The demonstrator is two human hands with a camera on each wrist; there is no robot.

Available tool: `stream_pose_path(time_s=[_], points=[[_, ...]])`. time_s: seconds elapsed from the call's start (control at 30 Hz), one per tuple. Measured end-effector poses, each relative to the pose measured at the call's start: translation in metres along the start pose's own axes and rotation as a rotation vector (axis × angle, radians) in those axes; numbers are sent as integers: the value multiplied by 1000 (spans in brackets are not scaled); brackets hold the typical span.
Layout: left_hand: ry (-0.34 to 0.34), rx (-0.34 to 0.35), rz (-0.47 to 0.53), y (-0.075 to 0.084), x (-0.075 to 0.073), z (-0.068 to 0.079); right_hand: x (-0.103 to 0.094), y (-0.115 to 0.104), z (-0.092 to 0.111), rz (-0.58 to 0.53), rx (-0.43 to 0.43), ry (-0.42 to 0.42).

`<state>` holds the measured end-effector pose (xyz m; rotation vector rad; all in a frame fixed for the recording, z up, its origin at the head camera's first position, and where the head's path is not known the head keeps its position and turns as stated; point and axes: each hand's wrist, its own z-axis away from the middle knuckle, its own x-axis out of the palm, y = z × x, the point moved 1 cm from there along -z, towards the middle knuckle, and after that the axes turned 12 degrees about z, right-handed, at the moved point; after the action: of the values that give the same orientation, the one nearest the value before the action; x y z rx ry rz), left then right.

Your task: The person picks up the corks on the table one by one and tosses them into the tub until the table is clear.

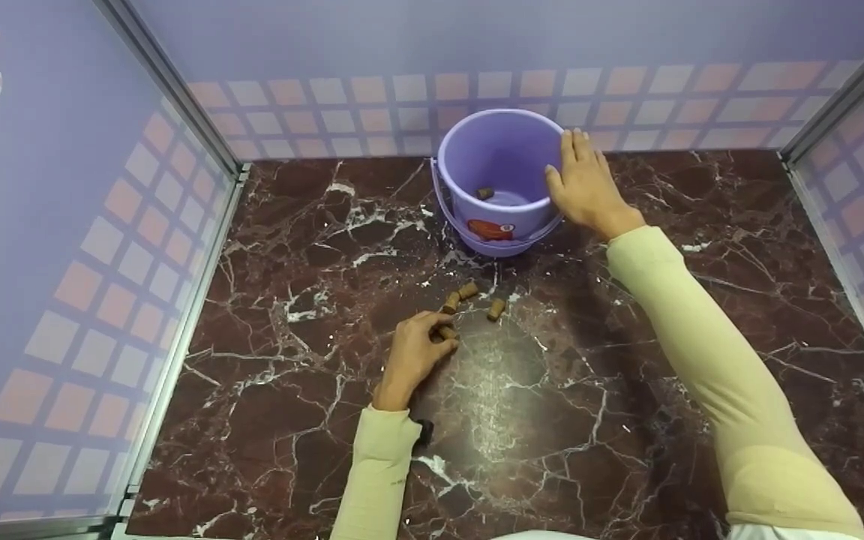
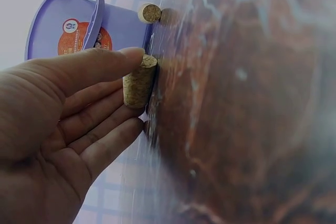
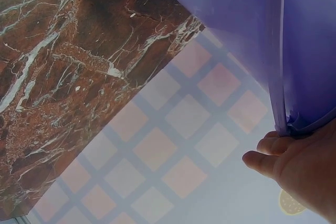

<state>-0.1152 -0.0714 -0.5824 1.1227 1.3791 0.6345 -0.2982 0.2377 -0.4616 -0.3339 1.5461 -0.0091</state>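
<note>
A purple bucket (image 1: 503, 225) stands near the back wall, with one cork (image 1: 484, 193) visible inside. My right hand (image 1: 589, 184) rests on the bucket's right rim, its fingers straight and its thumb on the inner side; in the right wrist view the hand (image 3: 299, 161) touches the rim by the handle joint. In front of the bucket, my left hand (image 1: 418, 349) lies low over the tabletop. Its thumb and fingers are loosely spread around a cork (image 2: 139, 85), with a gap below. Several corks lie ahead of it, among them a pair (image 1: 460, 296) and a separate one (image 1: 496, 310).
The dark red marbled tabletop (image 1: 312, 420) is bounded by a tiled-pattern back wall (image 1: 327, 112) and panels on the left (image 1: 102, 247) and right (image 1: 863, 165). The bucket's handle (image 1: 439, 199) hangs down along its front.
</note>
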Motion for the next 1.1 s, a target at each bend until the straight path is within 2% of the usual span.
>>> stream_pose_path(time_s=[0.33, 0.5, 0.8, 1.1], points=[[43, 51, -88, 3, -2, 2, 0, 0, 0, 4, 1, -2], [52, 63, -68, 4, -3, 2, 0, 0, 0, 7, 0, 1], [39, 46, -55, 3, -1, 1, 0, 0, 0, -1, 1, 3], [60, 68, 58, 5, 0, 0, 1, 0, 1, 4, -4, 17]])
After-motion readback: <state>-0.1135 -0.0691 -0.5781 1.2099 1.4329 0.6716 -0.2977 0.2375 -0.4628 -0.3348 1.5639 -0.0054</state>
